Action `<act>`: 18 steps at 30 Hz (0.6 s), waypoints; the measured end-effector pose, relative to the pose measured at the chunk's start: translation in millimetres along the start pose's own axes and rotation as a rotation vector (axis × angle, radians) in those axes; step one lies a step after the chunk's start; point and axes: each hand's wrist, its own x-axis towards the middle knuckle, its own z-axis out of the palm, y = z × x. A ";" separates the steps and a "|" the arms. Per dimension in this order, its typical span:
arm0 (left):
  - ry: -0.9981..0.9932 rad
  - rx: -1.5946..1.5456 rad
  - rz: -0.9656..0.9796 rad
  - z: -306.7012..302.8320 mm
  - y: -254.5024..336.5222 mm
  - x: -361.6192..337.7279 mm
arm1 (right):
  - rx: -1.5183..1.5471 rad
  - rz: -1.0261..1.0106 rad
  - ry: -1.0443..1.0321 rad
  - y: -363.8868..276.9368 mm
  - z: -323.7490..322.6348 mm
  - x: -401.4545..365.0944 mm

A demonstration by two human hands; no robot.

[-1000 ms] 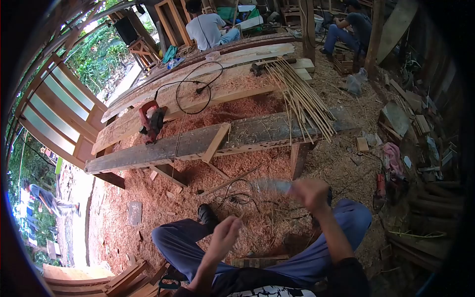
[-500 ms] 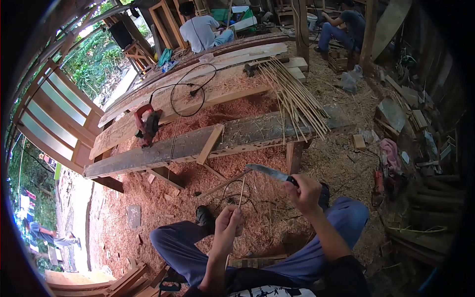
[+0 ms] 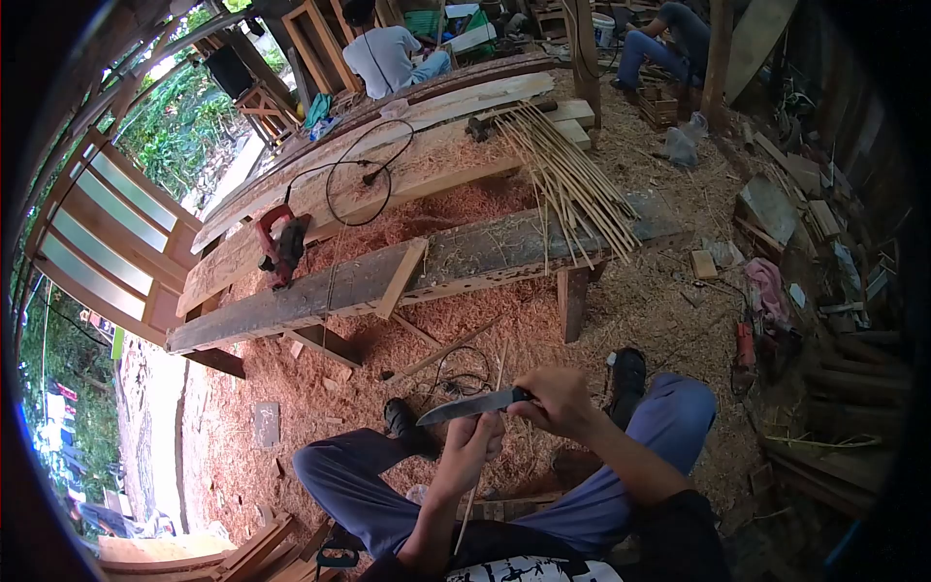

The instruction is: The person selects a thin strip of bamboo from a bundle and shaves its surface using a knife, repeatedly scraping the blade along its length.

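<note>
My right hand (image 3: pixel 558 398) is closed round the black handle of a knife (image 3: pixel 465 406), whose blade points left across the top of my other fist. In my left hand (image 3: pixel 473 441) a thin bamboo stick (image 3: pixel 466 514) is gripped. Its lower end runs down toward my lap, and its upper end rises behind the blade. The blade overlaps the stick just above my left fingers. Both hands are over the shavings-covered ground between my bent knees.
A bundle of bamboo sticks (image 3: pixel 567 179) lies on the right end of a dark wooden bench (image 3: pixel 465 262). A red power tool (image 3: pixel 281 242) with a looped cable rests further left. Two people (image 3: pixel 383 63) sit at the back. Wood shavings (image 3: pixel 330 407) cover the floor.
My right hand has brought the knife left and down, from apart at the upper right to across the stick at my left hand. The stick now leans more to the right.
</note>
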 end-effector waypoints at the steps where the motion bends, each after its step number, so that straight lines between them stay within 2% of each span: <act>1: -0.017 0.010 0.027 -1.8 -3.4 -0.1 | 0.005 -0.019 0.010 -0.9 1.6 0.5; 5: 0.028 0.005 0.002 0.3 1.1 -4.8 | -0.046 -0.082 -0.037 0.8 0.0 4.3; 8: 0.058 0.033 0.017 0.5 10.5 -8.8 | -0.077 -0.110 0.012 4.0 0.8 9.7; 11: 0.124 0.068 0.023 -2.5 23.7 -13.5 | -0.230 -0.185 0.070 19.4 -8.9 14.9; 13: 0.164 0.096 0.023 -9.8 35.8 -18.1 | -0.280 -0.084 0.111 28.4 -16.8 18.6; 15: 0.197 0.075 0.036 -22.2 43.4 -32.0 | -0.284 0.186 0.304 48.4 -27.1 22.6; 17: 0.116 0.037 0.017 -40.1 40.8 -47.8 | -0.355 0.230 0.321 51.3 -53.4 21.5; 18: 0.156 0.017 -0.007 -42.3 37.7 -50.2 | -0.421 0.278 0.334 50.5 -59.9 25.6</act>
